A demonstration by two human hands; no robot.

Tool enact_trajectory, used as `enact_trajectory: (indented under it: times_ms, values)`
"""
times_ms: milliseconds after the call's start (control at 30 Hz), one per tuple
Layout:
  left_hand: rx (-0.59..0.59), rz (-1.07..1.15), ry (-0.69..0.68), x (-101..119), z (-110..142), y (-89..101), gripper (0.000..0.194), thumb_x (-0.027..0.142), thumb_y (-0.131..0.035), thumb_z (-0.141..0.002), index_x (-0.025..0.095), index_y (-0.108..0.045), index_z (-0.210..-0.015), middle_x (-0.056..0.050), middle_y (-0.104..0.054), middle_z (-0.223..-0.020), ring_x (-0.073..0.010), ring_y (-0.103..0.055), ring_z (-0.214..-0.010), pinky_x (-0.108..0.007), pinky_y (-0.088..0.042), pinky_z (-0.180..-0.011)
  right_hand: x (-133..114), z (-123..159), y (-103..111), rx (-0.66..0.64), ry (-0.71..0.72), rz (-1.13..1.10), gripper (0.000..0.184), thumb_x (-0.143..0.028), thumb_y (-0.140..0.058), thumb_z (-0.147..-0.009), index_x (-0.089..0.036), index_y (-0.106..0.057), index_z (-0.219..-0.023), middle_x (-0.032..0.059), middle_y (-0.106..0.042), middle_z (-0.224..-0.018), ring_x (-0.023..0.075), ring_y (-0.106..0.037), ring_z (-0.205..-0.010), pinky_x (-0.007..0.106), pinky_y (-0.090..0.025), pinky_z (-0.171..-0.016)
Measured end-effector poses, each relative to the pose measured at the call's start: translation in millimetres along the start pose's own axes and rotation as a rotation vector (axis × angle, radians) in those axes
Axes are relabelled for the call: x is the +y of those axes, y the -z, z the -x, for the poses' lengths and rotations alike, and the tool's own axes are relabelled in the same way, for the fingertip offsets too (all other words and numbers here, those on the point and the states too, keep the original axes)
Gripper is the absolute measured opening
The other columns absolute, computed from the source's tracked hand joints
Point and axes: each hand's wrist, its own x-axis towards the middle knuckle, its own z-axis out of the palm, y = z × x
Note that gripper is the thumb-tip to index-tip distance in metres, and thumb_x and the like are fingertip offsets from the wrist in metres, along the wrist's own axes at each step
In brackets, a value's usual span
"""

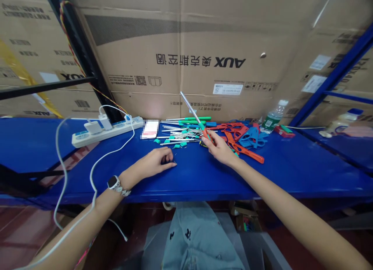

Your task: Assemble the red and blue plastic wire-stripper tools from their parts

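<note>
Above the blue bench (201, 182), toward its back edge, the right hand (220, 147) grips a metal-shafted tool (194, 115), best kept clear of loose rods (182, 135), while the left hand (160, 161) curls loosely, contents unclear.

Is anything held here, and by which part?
The right grip holds a tool by its orange-green handle; whether the left grip holds anything cannot be told.
</note>
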Motion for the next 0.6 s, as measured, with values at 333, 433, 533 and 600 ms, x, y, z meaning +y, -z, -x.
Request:
enact_trajectory:
  times_ms: [333, 433, 533, 600]
  values:
    - [0.000, -0.108, -0.042, -20.1, -53.5, -11.3, 0.024, 0.035, -0.045, -0.100, 0.022, -0.043, -0.080, -0.001, -0.055, -0.077, -0.0168, -0.050, -0.066, -0.030, -0.041, -0.064, 7.1, -6.5, -13.2, -0.231, 0.020, 0.477, 0.032, -0.057, -0.060, -0.094, -0.024, -0.063, -0.096, -0.0009, -0.059, -0.070, 0.0181, -0.050, -0.062, 0.030, -0.034, -0.063]
    - [0.094, -0.070, -0.022, -21.2, -48.0, -9.2, 0.025, 0.038, -0.052, -0.097, 0.022, -0.046, -0.080, 0.000, -0.055, -0.071, -0.0149, -0.049, -0.061, -0.028, -0.040, -0.061, 3.5, -2.6, -9.2, -0.255, -0.012, 0.585, 0.038, -0.058, -0.062, -0.092, -0.025, -0.058, -0.111, -0.0001, -0.061, -0.073, 0.0209, -0.054, -0.066, 0.031, -0.035, -0.065]
    - [0.272, -0.059, -0.083, -21.0, -25.0, 1.6, 0.026, 0.029, -0.057, -0.091, 0.021, -0.044, -0.070, 0.003, -0.051, -0.061, -0.0121, -0.044, -0.055, -0.025, -0.037, -0.055, -0.3, 3.7, -2.7, -0.287, -0.021, 0.658, 0.041, -0.058, -0.063, -0.091, -0.024, -0.054, -0.113, 0.0000, -0.062, -0.075, 0.0219, -0.056, -0.068, 0.032, -0.038, -0.066]
    - [0.457, -0.061, -0.221, -18.2, -6.6, 10.5, 0.030, 0.021, -0.056, -0.085, 0.021, -0.038, -0.061, 0.005, -0.041, -0.052, -0.0098, -0.037, -0.047, -0.024, -0.031, -0.049, -3.1, 7.9, 0.3, -0.347, 0.010, 0.687, 0.036, -0.053, -0.066, -0.090, -0.024, -0.056, -0.109, 0.0017, -0.066, -0.083, 0.0217, -0.059, -0.072, 0.032, -0.039, -0.068]
